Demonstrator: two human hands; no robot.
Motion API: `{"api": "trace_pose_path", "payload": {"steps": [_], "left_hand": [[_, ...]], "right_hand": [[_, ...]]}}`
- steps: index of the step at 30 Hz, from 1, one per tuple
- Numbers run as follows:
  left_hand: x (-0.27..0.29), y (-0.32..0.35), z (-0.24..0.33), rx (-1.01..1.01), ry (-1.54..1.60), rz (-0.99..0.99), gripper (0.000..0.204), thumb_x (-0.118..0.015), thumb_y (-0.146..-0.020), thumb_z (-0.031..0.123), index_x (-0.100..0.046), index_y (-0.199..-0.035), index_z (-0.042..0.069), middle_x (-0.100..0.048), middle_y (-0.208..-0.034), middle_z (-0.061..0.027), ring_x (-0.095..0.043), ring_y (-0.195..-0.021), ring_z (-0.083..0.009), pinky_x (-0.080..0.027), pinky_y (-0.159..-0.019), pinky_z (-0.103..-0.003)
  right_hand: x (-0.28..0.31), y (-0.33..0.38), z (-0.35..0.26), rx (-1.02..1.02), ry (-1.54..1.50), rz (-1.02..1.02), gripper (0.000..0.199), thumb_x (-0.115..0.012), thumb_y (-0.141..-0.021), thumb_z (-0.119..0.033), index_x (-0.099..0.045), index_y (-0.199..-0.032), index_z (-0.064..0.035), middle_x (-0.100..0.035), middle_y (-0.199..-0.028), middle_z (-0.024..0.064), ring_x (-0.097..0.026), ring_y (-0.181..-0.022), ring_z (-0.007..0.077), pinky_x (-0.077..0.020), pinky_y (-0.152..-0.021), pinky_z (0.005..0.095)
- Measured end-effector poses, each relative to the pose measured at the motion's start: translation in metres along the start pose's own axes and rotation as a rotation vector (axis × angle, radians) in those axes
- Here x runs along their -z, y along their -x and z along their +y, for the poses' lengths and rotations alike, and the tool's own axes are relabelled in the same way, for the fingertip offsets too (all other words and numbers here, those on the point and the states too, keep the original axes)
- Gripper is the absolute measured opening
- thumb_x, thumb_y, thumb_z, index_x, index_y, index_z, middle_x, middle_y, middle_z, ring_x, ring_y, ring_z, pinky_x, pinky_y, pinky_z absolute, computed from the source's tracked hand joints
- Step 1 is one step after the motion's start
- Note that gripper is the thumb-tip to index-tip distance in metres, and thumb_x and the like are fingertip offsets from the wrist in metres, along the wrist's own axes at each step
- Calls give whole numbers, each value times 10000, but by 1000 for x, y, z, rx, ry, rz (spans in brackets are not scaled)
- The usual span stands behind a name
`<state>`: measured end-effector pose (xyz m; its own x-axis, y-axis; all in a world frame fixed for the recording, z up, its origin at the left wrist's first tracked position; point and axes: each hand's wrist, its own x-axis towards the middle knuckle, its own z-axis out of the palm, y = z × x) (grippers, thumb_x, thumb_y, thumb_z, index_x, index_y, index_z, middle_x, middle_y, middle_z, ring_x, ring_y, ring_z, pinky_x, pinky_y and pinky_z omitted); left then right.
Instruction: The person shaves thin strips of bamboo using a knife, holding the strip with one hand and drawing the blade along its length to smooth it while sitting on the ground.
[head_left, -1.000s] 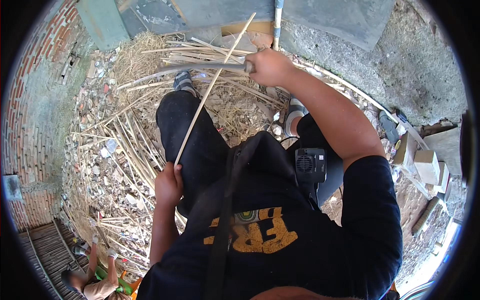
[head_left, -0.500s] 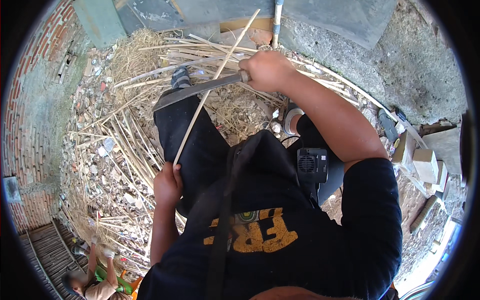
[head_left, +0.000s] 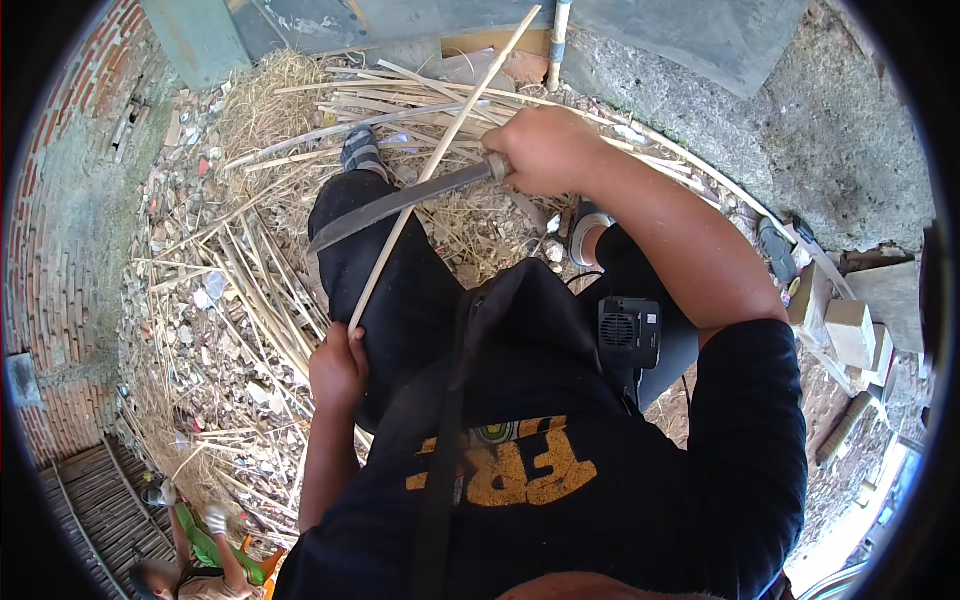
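In my right hand (head_left: 548, 150) is the handle of a machete (head_left: 362, 220), fingers closed round it. Its long dark blade points left and slants down over my left thigh. A long pale bamboo strip (head_left: 384, 256) crosses the blade at an angle, its far end up near the wall. My left hand (head_left: 339, 367) pinches the near end of that strip beside my left thigh. Blade and strip appear to touch where they cross.
Many pale strips (head_left: 400, 100) lie in a heap beyond my feet, and more (head_left: 255, 290) to my left over rubble. Dry shavings (head_left: 265, 105) pile up far left. A co-worker (head_left: 205, 555) wearing pale gloves is at lower left. White blocks (head_left: 850, 332) stand at right.
My right hand has shifted slightly right and down with the machete, and the blade slants more steeply. The strip's far end has swung slightly right. The co-worker's hands have moved.
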<state>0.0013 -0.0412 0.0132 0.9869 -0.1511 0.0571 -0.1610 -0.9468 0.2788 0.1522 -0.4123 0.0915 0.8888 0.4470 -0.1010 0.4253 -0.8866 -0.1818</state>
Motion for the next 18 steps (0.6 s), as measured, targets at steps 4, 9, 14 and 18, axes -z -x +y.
{"api": "trace_pose_path", "payload": {"steps": [4, 9, 14, 18], "left_hand": [[1, -4, 4, -8, 4, 4, 243, -550, -1004, 246, -489, -867, 54, -587, -632, -239, -596, -612, -481, -444, -544, -566], [4, -3, 8, 24, -1, 0, 246, -556, -1001, 241, -489, -857, 52, -589, -639, -240, -601, -615, -477, -446, -544, -564], [1, 2, 1, 10, 4, 8, 254, -561, -999, 240, -491, -843, 52, -589, -642, -244, -600, -612, -475, -444, -543, -567], [-1, -4, 0, 17, 26, 14, 256, -561, -1000, 246, -499, -847, 51, -595, -656, -247, -600, -622, -480, -445, -545, -567]], "right_hand": [[-21, -17, 70, -44, -195, 180, 335, -703, -734, -180, -710, -1056, -88, -708, -870, 194, -698, -863, 354, -557, -786, 461], [-20, -16, 67, -162, -208, 218, 288, -685, -751, -180, -708, -1018, -76, -719, -879, 159, -701, -859, 342, -562, -793, 438], [-13, -9, 19, 9, -125, 22, 229, -671, -744, -164, -699, -963, -101, -724, -884, 139, -705, -855, 325, -561, -772, 443], [-16, -19, 58, -97, -192, 183, 261, -673, -752, -184, -700, -995, -91, -711, -839, 171, -695, -835, 355, -556, -783, 461]]}}
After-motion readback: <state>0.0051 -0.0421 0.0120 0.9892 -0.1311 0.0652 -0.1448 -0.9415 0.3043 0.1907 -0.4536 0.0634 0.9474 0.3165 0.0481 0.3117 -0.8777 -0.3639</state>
